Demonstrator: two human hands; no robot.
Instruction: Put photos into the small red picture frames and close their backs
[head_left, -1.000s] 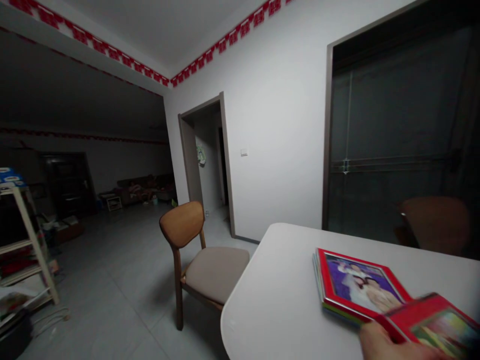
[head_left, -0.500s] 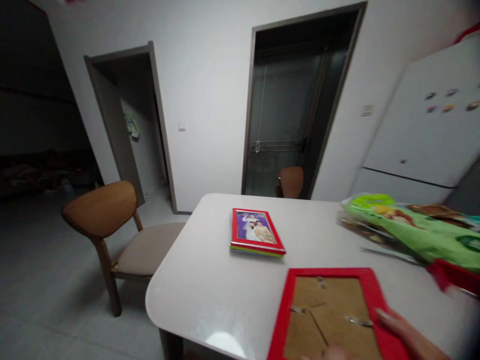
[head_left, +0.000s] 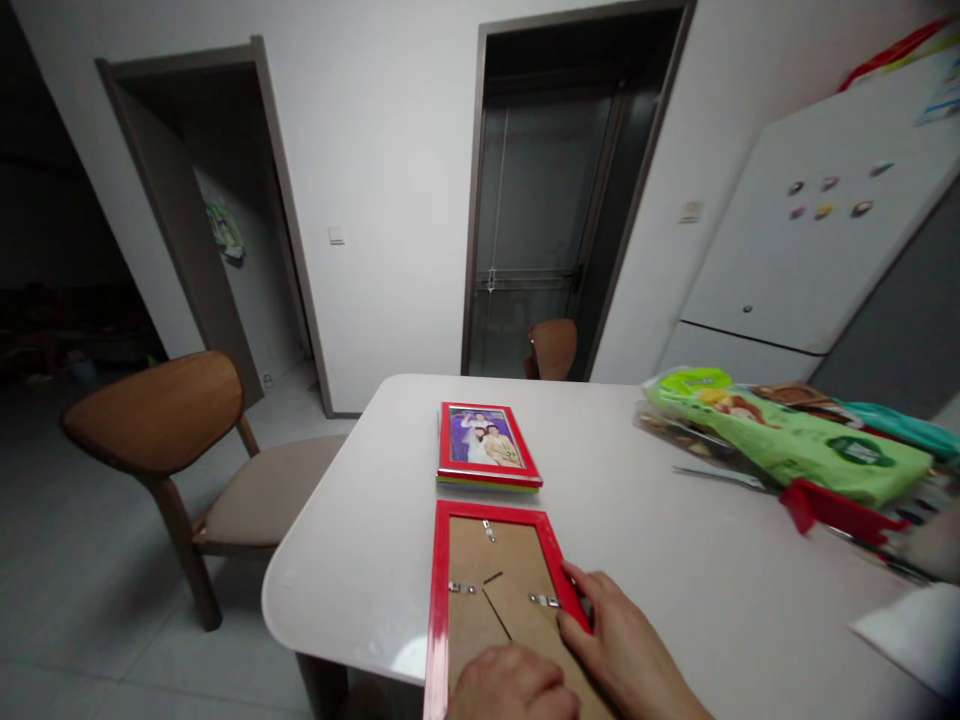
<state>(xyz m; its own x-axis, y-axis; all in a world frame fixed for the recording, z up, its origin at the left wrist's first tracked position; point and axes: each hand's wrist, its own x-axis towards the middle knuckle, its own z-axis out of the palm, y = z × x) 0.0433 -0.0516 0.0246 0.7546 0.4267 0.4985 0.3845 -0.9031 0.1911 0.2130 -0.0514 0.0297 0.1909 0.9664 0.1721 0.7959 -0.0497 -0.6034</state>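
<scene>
A red picture frame (head_left: 441, 560) lies back side up at the front of the table, its brown backing board (head_left: 472, 560) showing with several metal clips. My right hand (head_left: 630, 635) grips its right side, thumb over the red border and fingers along the outer edge. Curled on the lower part of the backing is my left hand (head_left: 514, 685), its fingertips hidden, so whatever they pinch cannot be seen. Just beyond the frame sits a small stack topped by another red picture frame (head_left: 491, 440), face up with a photo of people. The lower end of the held frame is cut off.
On the white table (head_left: 360, 560), a green packet (head_left: 795, 430), a red tool (head_left: 840, 510) and a metal utensil (head_left: 720, 476) lie at the right. White paper (head_left: 915, 635) is at the right edge. A wooden chair (head_left: 165, 415) stands left; a fridge (head_left: 810, 250) is behind.
The view has turned right. The held frame has moved left, in line with the stack and close before it. My right hand still grips its side; my left hand shows more fully, on the backing.
</scene>
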